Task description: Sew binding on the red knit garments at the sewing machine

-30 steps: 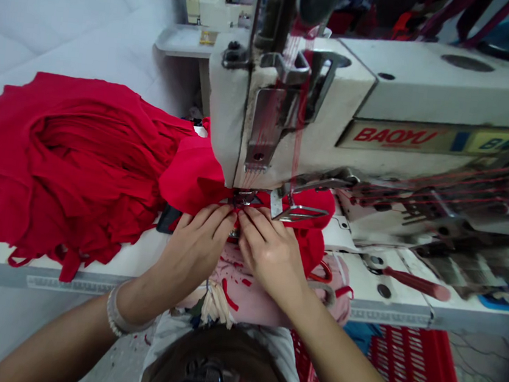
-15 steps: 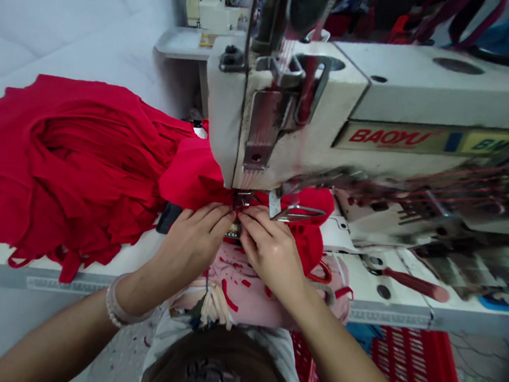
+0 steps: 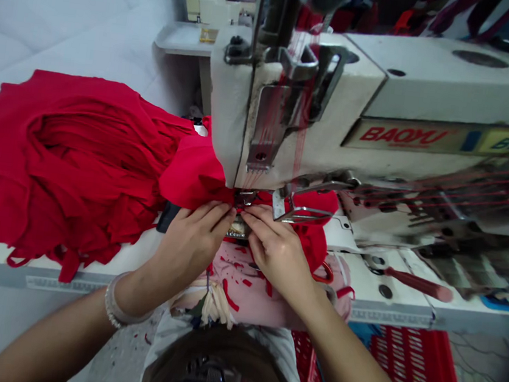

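Red fabric [image 3: 69,157] lies in a big heap on the left of the table [image 3: 88,282] and narrows rightward to a fold under the presser foot [image 3: 245,199], at centre frame. The left hand [image 3: 190,248] and right hand [image 3: 278,249] sit just in front of the foot, fingertips nearly meeting on the cloth. Whether they press it flat or pinch it, I cannot tell. The main risk is the needles [image 3: 257,168]: fingertips this close could be caught if the machine [image 3: 422,93] runs. The heap's weight could also drag the cloth left and skew the stitching. Red threads [image 3: 460,199], fanned out at right, could snag or break under uneven tension. A bunched fold could jam the foot, too, especially if the hands feed unevenly.
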Motion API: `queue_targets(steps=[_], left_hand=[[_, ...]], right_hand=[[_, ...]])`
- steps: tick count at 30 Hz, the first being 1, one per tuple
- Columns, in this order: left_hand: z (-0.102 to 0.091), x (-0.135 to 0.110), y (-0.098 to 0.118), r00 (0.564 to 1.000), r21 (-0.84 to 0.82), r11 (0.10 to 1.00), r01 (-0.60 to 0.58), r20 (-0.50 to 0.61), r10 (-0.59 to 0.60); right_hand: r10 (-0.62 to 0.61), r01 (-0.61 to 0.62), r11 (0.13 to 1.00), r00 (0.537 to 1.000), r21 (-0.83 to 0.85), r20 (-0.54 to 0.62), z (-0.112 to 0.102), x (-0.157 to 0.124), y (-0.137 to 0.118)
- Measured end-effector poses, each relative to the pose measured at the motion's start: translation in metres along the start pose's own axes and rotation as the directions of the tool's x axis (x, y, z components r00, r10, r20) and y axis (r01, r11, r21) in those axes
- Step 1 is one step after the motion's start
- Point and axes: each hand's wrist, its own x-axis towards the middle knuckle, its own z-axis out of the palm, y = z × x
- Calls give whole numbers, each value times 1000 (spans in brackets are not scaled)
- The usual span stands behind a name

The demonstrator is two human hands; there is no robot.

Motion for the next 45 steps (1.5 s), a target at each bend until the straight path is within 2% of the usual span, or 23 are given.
queue_targets(steps=[7, 10, 11, 13, 15, 17, 19, 20, 22, 23, 24, 25, 26, 27, 29, 31, 33, 35, 37, 40, 41, 43, 45], left_hand=[[4, -1, 4, 1000, -50, 998, -28, 6, 29], [11, -11, -3, 983, -222, 964, 145, -80, -167], [13, -17, -8, 941, -289, 921, 260, -139, -310], [17, -31, -18, 767, -493, 722, 486, -155, -622], [17, -47, -29, 611, -675, 372, 637, 149, -777], [12, -61, -38, 532, -664, 62, 745, 536, -655], [3, -72, -43, 473, -581, -31, 813, 690, -548], [-2, -75, -45, 453, -568, -37, 822, 693, -561], [-11, -77, -47, 416, -590, -50, 806, 624, -662], [-15, -76, -47, 383, -615, -75, 785, 576, -722], [-17, -74, -48, 330, -666, -130, 735, 519, -788], [-20, -71, -50, 264, -731, -194, 655, 462, -847], [-22, -69, -53, 194, -793, -256, 553, 421, -886], [-23, -67, -58, 132, -841, -311, 443, 404, -905], [-29, -66, -68, 76, -881, -395, 260, 427, -901], [-35, -65, -76, 144, -884, -445, 143, 464, -874], [-42, -58, -76, 280, -889, -458, 7, 441, -853], [-45, -43, -68, 441, -917, -396, -48, 336, -832], [-40, -22, -52, 634, -988, -149, 48, 145, -759], [-21, 5, -27, 893, -932, 336, 136, -31, -448], [-14, 9, -21, 942, -858, 503, 102, -78, -326], [-3, 9, -13, 984, -613, 790, -14, -149, -99], [3, 3, -9, 987, -302, 946, -118, -138, 79]], right_hand=[[-183, 174, 931, 983, -321, 3, 1, 0, -12], [-280, 251, 924, 958, -287, -63, -9, -20, -11], [-250, 208, 942, 958, -263, -138, -14, -31, -8], [-1, -64, 983, 937, -174, -348, -25, -53, 0], [415, -417, 904, 807, 93, -419, -34, -74, 9], [680, -585, 705, 718, 402, -149, -46, -88, 17], [700, -628, 501, 699, 595, 149, -61, -94, 19], [693, -611, 429, 695, 665, 192, -69, -94, 17], [756, -487, 415, 655, 768, 7, -84, -84, 9], [758, -384, 497, 629, 779, -174, -87, -75, 3], [703, -318, 651, 593, 689, -391, -85, -64, -4], [557, -293, 816, 628, 498, -544, -79, -51, -11], [330, -206, 937, 785, 281, -525, -68, -39, -17], [38, -10, 997, 913, 71, -407, -54, -27, -22], [-293, 262, 951, 934, -164, -203, -24, -10, -25], [-332, 306, 918, 941, -250, -69, -3, -3, -20], [-249, 234, 913, 968, -334, -4, 2, -5, -10], [-181, 175, 894, 983, -411, 26, -4, -9, -1], [-186, 183, 885, 982, -429, 35, -14, -13, 4], [-269, 265, 909, 963, -323, 33, -19, -19, 1], [-289, 286, 914, 957, -287, 33, -18, -21, 0], [-287, 281, 924, 958, -258, 14, -14, -26, -4], [-231, 213, 933, 973, -290, -28, -8, -29, -8]])
